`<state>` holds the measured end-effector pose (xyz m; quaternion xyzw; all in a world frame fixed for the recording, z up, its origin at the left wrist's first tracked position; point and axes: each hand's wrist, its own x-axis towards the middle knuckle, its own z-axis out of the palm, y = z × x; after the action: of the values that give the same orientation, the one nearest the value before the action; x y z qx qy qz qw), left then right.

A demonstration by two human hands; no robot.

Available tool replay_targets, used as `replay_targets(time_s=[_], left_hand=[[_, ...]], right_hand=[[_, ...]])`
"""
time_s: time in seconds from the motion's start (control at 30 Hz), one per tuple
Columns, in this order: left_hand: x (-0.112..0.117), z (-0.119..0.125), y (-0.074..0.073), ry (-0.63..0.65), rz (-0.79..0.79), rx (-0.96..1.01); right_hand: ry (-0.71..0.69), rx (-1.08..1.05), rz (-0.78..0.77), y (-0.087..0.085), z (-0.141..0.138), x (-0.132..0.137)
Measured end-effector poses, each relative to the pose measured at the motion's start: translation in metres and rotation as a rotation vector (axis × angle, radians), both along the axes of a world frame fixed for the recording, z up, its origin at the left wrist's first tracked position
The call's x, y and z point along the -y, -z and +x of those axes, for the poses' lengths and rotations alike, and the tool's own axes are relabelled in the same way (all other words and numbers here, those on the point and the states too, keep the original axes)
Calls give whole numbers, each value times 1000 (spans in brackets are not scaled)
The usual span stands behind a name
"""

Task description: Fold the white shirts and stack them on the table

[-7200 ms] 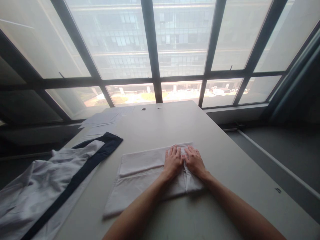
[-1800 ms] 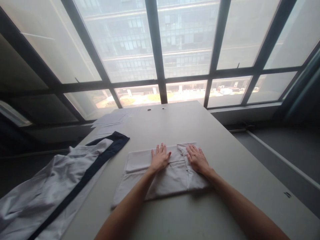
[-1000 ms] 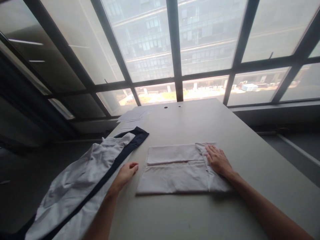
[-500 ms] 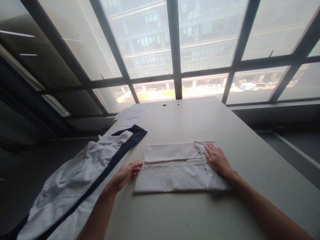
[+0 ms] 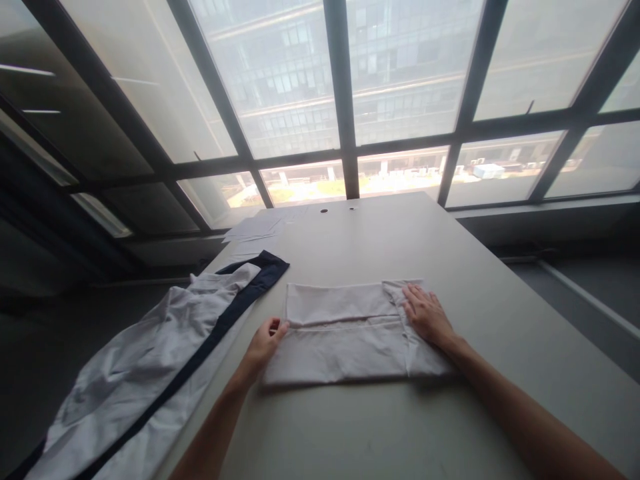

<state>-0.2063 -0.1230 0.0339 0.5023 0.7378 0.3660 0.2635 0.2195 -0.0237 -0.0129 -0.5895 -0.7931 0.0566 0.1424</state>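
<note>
A folded white cloth (image 5: 345, 333) lies flat on the pale table (image 5: 380, 247) in front of me. My right hand (image 5: 425, 315) rests palm down on the cloth's right end, fingers stretched out. My left hand (image 5: 266, 340) is at the cloth's left edge, fingers curled and pinched on that edge.
A crumpled white garment with a dark navy band (image 5: 165, 353) drapes over the table's left side. Loose sheets of paper (image 5: 255, 228) lie at the far left corner. Two small round holes (image 5: 337, 210) mark the table's far edge. Large windows stand beyond; floor drops away at right.
My left hand left the top of the cloth, swung out to the left and came back to grip the cloth's left edge. The right hand stayed flat on the right end.
</note>
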Motion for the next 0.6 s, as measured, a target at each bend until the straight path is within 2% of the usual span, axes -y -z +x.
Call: replay_targets(time_s=[0.17, 0.3, 0.47, 0.53, 0.6], left_hand=[[-8, 4, -17, 21, -90, 138], [-16, 16, -49, 109, -115, 197], [-23, 45, -93, 173, -37, 188], [-28, 60, -103, 197, -27, 182], [-35, 76, -105, 232, -15, 177]], right_hand=[[9, -15, -2, 2, 0, -1], [4, -34, -7, 6, 0, -3], [-1, -58, -4, 7, 0, -4], [0, -64, -7, 7, 0, -4], [1, -65, -8, 7, 0, -4]])
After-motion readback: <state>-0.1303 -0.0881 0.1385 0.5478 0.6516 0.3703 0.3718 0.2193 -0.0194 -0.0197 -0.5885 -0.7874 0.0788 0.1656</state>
